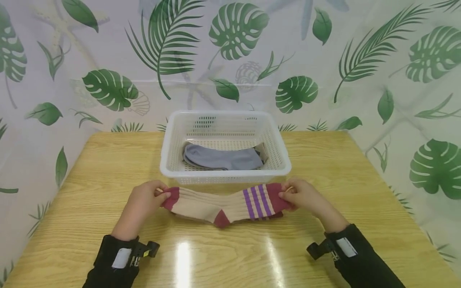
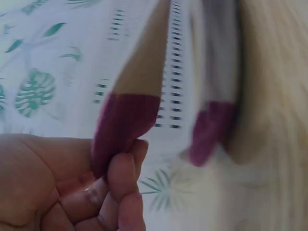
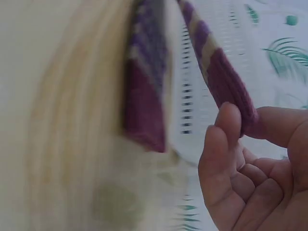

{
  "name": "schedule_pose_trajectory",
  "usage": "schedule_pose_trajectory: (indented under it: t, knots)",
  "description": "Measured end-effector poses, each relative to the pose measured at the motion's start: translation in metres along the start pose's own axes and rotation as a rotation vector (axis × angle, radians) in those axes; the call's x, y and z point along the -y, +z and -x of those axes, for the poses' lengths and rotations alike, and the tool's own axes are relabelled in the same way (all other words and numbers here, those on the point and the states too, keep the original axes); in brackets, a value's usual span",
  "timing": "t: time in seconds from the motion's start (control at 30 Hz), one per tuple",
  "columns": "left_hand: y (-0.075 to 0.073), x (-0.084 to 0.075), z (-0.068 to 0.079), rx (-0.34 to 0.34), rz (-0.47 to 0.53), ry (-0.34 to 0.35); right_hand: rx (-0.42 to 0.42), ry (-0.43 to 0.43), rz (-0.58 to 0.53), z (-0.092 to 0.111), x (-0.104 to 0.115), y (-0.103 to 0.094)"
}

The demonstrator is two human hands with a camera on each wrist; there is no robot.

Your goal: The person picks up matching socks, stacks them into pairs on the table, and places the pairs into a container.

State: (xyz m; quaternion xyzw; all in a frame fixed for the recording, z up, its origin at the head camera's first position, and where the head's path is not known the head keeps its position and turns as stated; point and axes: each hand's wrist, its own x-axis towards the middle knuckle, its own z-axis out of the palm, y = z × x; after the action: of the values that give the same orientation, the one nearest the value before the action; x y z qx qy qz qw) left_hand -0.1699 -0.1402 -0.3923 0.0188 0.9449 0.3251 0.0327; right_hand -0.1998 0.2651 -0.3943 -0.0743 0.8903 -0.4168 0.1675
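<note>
A cream sock with maroon toe, heel and cuff and purple stripes is stretched level between both hands, in front of the basket. My left hand pinches its maroon toe between thumb and fingers. At the other end, the right hand pinches the maroon cuff. A second, matching sock lies under it on the table; the head view shows only its edges, while its toe appears in the left wrist view and its cuff in the right wrist view.
Just behind the held sock stands a white plastic basket with perforated walls. Grey-blue socks lie inside it, with darker and beige fabric at their ends. The wooden table meets a leaf-patterned cloth at the back and sides.
</note>
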Motion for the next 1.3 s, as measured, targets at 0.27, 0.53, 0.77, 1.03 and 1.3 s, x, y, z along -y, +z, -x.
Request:
schedule_pose_trajectory:
  t: [0.27,0.53,0.77,1.03,1.3]
  knots:
    - [0.024,0.016,-0.02,0.048,-0.043,-0.004,-0.062,0.012,0.26,-0.015,-0.016,0.021]
    - [0.033,0.016,-0.02,0.13,-0.05,-0.019,-0.033,0.131,0.396,-0.021,-0.003,0.029]
    - [0.04,0.013,-0.019,0.105,-0.026,0.023,-0.021,0.127,0.354,-0.027,-0.007,0.032]
    - [0.024,0.003,-0.012,0.09,0.072,0.108,-0.085,0.068,0.246,-0.019,-0.007,0.027]
    - [-0.017,-0.013,-0.004,0.129,0.169,0.182,0.034,-0.055,-0.094,-0.002,0.002,0.002]
